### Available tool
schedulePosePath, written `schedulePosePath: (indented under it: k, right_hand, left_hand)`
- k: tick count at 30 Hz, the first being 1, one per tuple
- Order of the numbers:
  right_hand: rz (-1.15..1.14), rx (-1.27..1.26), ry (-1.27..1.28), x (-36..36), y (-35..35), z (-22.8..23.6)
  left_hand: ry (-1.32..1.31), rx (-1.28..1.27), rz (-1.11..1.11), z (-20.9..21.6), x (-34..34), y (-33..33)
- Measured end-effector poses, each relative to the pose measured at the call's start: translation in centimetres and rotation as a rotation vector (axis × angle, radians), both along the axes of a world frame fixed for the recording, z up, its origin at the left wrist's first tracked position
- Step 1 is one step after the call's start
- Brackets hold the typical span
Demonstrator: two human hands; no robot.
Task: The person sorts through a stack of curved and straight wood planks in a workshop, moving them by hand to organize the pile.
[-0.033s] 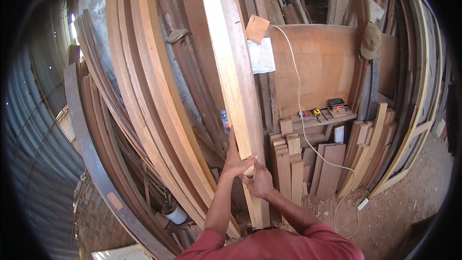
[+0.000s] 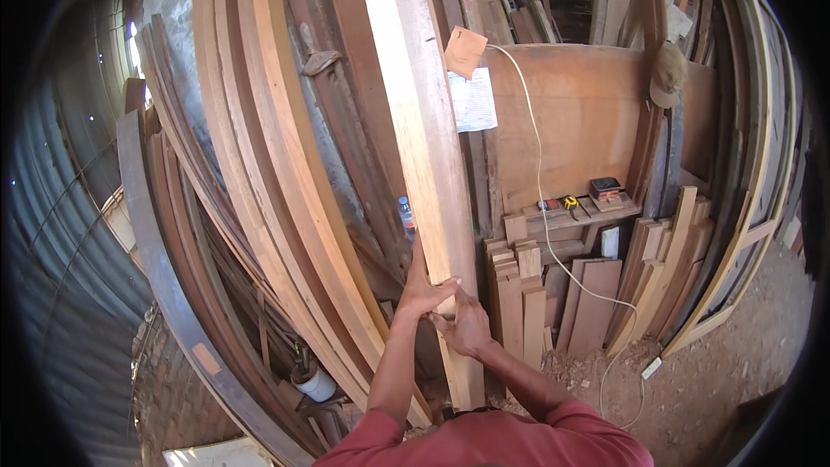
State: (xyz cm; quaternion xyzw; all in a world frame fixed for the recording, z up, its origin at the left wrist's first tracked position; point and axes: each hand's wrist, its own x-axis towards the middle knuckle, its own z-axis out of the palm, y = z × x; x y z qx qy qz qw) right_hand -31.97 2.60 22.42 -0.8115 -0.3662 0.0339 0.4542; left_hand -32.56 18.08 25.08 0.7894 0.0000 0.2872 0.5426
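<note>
A long pale wooden board (image 2: 406,121) stands upright in front of me, running from the top of the view down past my hands, against a wider greyish-brown plank (image 2: 454,199). Near its lower part, my left hand (image 2: 424,294) is closed around the board's left side, thumb reaching across the front. Just right of it and slightly lower, my right hand (image 2: 465,327) is closed at the right edge, its fingers bent. The two hands nearly meet across the board; the fingertips behind it are hidden. Beside the board, above my left hand, is a clear plastic bottle (image 2: 405,213) with a blue cap.
Tall boards (image 2: 285,156) lean on the left, with a white bucket (image 2: 315,383) below. Short planks (image 2: 533,311) stand on the right under a shelf (image 2: 562,219) holding a yellow tape measure (image 2: 570,202). A white cable (image 2: 538,164) hangs down to a power strip (image 2: 651,368) on the floor.
The view has shifted very slightly. Both hands keep the same place on the board, and nothing else has visibly moved.
</note>
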Motion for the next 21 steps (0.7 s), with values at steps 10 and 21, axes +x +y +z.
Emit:
schedulePosePath:
  k: [10, 21]
  right_hand:
    - [0.098, 0.346, -0.045, 4.3, 2.4, -2.8]
    - [-0.034, 0.442, -0.053, 13.9, 8.1, -9.8]
  left_hand:
    - [0.003, -0.308, -0.272, -2.9, -1.5, 7.8]
    - [0.059, -0.161, 0.024, -3.1, -0.7, 8.4]
